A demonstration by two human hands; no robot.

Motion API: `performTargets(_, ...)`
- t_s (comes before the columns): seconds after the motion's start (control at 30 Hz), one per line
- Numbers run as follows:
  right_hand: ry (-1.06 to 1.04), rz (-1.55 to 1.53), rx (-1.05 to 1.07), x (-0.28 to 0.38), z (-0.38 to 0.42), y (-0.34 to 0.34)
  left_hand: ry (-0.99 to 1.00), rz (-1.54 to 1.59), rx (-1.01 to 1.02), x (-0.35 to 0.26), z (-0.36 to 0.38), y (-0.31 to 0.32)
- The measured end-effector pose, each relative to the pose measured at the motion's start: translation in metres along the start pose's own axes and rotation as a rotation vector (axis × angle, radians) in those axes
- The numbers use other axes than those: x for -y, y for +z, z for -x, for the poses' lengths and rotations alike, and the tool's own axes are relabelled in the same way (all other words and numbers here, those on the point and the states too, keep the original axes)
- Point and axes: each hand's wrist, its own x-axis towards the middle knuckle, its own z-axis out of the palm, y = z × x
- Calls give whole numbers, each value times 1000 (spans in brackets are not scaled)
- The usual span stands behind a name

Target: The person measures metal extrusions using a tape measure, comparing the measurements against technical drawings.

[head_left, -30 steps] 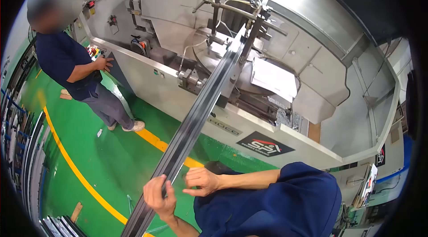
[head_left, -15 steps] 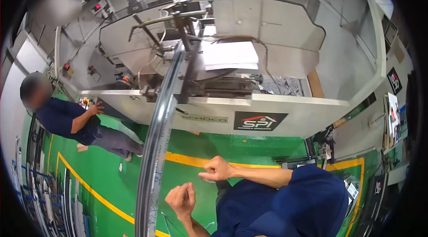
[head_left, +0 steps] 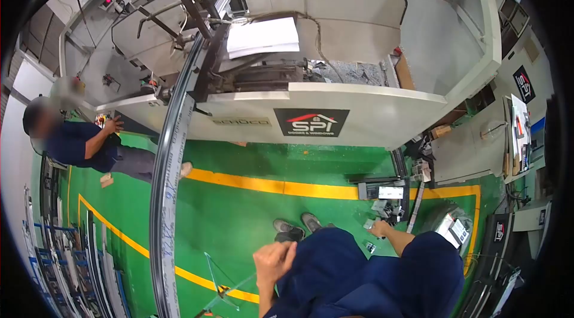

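Across the saw machine (head_left: 371,121), the long aluminium profile (head_left: 170,156) lies unsupported: stiff, heavy, best gripped near mid-length. Left hand (head_left: 273,261) is loosely fisted, empty; right hand (head_left: 378,229) state unclear.

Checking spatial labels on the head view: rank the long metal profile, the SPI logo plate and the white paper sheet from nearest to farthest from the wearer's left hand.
Measured from the left hand, low at centre, in the head view:
1. Long metal profile: to its left, running up from the floor into the machine.
2. SPI logo plate: above, on the machine's front panel.
3. White paper sheet: higher up, inside the machine.
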Motion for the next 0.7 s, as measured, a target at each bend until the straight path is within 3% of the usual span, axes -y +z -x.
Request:
performTargets(0.1,203,-108,-82,-34,11,30,106,-20,8,-8,-5,-2)
performTargets(0.13,118,-11,-200,-71,-46,77,152,-65,19,-9,-6,-4)
performTargets(0.23,326,-485,-418,-37,-69,101,295,-87,-35,-14,-8,-9)
performTargets(0.3,121,-531,-274,25,-33,75,347,-71,-38,-22,-4,-14)
performTargets(0.37,-125,-425,-415,86,-14,71,370,-13,-53,-33,7,-16)
performTargets(0.43,-364,-330,-498,121,-15,78,142,252,54,-18,35,3)
performTargets(0.5,-395,-254,-442,143,9,71,-165,515,129,3,66,39)
performTargets(0.57,-370,-332,-348,159,22,76,-421,504,220,53,121,93)
performTargets(0.63,-278,-553,-214,166,30,88,-457,325,146,130,232,165)
performTargets(0.67,-248,-528,-198,167,43,93,-508,215,13,176,322,211)
performTargets(0.7,-282,-447,-276,167,56,111,-758,197,155,192,408,219)
